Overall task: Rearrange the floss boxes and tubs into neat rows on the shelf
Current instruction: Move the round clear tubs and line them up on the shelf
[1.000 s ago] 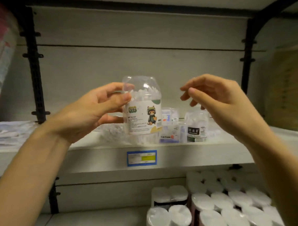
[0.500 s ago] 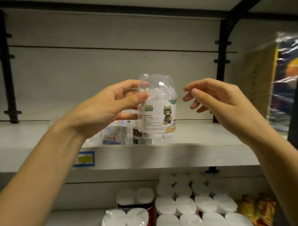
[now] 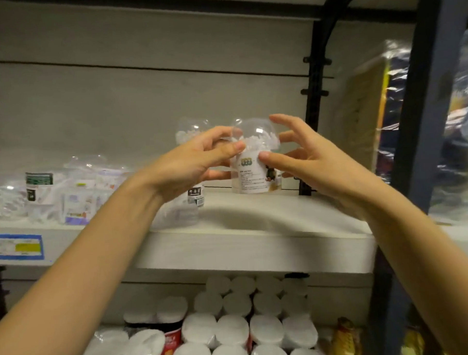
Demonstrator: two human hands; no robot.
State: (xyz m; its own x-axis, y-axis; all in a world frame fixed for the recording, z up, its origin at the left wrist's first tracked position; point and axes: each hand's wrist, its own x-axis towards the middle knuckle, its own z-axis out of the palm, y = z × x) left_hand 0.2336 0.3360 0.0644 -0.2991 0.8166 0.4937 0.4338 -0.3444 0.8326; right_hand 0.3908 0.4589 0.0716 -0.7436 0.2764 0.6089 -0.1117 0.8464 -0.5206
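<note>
Left hand (image 3: pixel 197 162) pinches the domed floss tub (image 3: pixel 254 173) at the shelf (image 3: pixel 257 246)'s right end, right hand (image 3: pixel 307 163) splayed with thumb touching its label; best seat it flat, label forward, level with the neighbouring tub (image 3: pixel 190 131).

A single view comes from a wide-angle camera worn on the person's head. It faces the shelving almost square-on and tips slightly downward, so the front edge of the shelf (image 3: pixel 252 246) runs across the middle of the frame, bowed by the lens. The aim falls toward the shelf's right end, where the black upright (image 3: pixel 314 98) stands against the back panel (image 3: pixel 143 100); a darker post (image 3: pixel 423 115) fills the near right side. The camera sits close: both forearms rise from the bottom corners, and the left hand (image 3: pixel 189 166) and right hand (image 3: pixel 307 163) meet at the tub (image 3: pixel 254 176) just above centre. Below the front edge it looks down on the white-topped packs (image 3: pixel 234 333).
</note>
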